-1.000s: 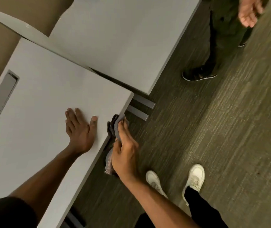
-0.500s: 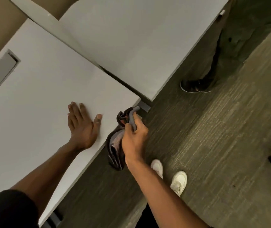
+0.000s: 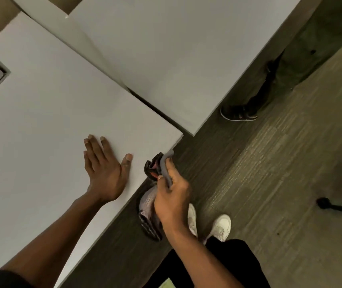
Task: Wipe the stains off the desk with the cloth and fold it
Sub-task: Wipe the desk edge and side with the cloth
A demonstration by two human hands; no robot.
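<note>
L hand [image 3: 105, 173] spread flat on table [image 3: 41, 125] near its corner, R hand [image 3: 171, 196] w/ grip pinched on bunched cloth [image 3: 152, 169] at table edge, rest hanging below: wiping step, edge pass; next, I judge, bring cloth up onto top.

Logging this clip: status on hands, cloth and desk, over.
Left hand flat on desk, empty. Right hand gripping bunched cloth at desk's near edge, cloth unfolded, part hanging. No stains visible; nothing in the way.
</note>
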